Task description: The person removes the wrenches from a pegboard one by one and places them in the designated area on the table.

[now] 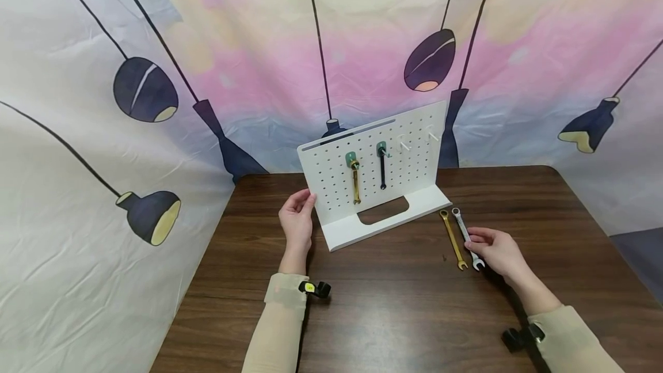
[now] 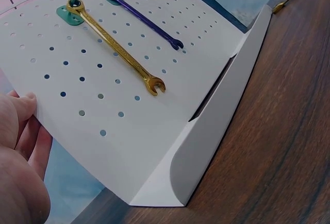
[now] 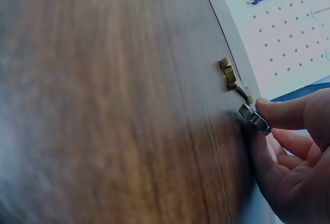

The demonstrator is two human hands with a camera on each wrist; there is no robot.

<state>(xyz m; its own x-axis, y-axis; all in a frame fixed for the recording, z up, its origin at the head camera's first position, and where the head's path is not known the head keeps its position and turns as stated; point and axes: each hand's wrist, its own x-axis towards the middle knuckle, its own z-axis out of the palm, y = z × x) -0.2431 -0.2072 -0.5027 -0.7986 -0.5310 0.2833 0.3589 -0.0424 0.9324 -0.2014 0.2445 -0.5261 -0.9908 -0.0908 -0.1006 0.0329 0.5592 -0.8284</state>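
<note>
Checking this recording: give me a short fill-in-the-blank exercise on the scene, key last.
1. The left hand grips the edge of the white pegboard; its hanging wrenches number ____.
2. The right hand pinches a combination wrench coloured ____.
3. Beside it on the table, another wrench is coloured ____.

Missing words: two; silver; gold.

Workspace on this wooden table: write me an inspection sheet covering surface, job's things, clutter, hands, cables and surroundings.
Surface: brown wood-grain table.
Job's things: white pegboard stands upright; first gold wrench and dark purple wrench hang on green hooks; pale hooks bare; second gold wrench lies on the table beside silver wrench.
Clutter: dark speck, too small to identify.
Hands: left hand pinches the white pegboard's edge; right hand pinches the silver wrench.
Cables: nothing seen.
Surroundings: fabric backdrop picturing hanging lamps.
</note>
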